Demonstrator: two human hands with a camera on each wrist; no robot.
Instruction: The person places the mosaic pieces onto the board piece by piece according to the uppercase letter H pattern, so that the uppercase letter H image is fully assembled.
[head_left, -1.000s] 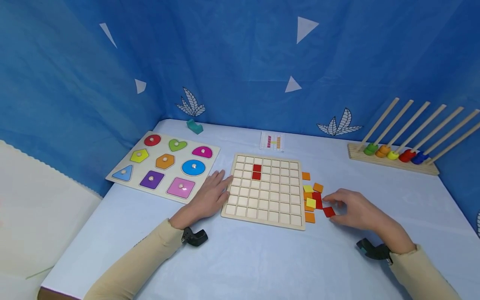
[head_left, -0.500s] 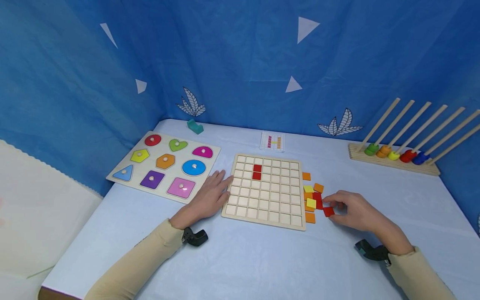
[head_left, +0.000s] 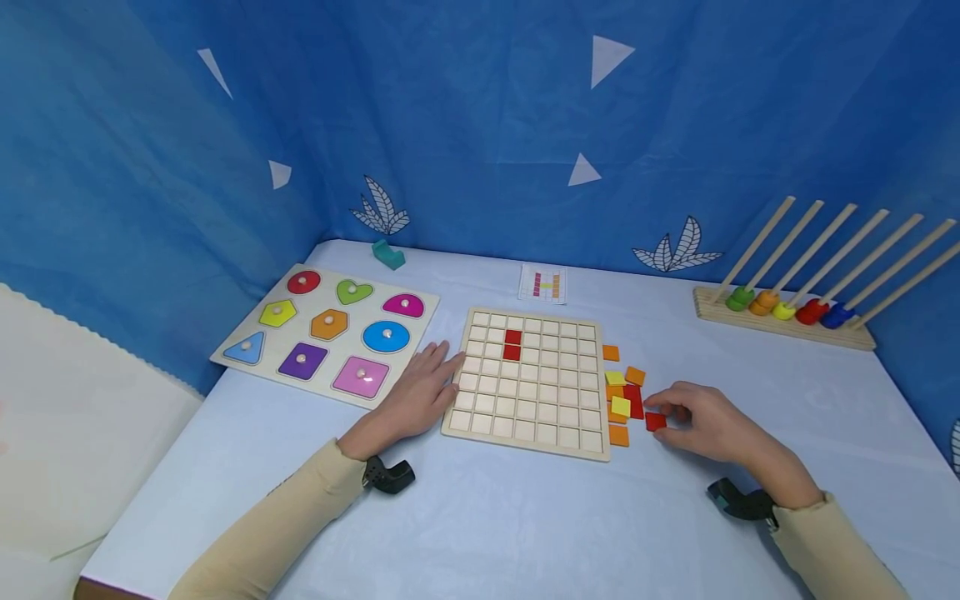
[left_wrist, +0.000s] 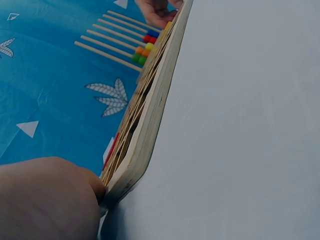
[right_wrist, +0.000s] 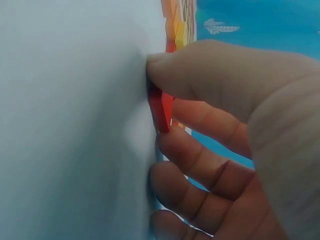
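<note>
My left hand (head_left: 420,392) rests with straight fingers at the left edge of a wooden grid board (head_left: 452,433); in the left wrist view the hand (left_wrist: 50,197) touches the board's corner. Two red tiles (head_left: 512,344) sit one below the other in its cells. Right of the board, my right hand (head_left: 708,421) pinches a loose red square tile (head_left: 655,422) between thumb and fingers. In the right wrist view this tile (right_wrist: 161,110) stays low against the white tabletop. Orange tiles (head_left: 618,435), yellow tiles (head_left: 621,407) and more red (head_left: 634,402) lie in a loose pile beside it.
A knobbed shape puzzle (head_left: 345,379) lies left of the board. Behind the board is a small pattern card (head_left: 543,283); a teal block (head_left: 388,255) stands at the back left. At the back right is a peg rack (head_left: 783,318) with coloured beads.
The red tile by my right hand has turned and shifted slightly left, nearer the pile, as thumb and fingers came together on it. My left hand has stayed put.
</note>
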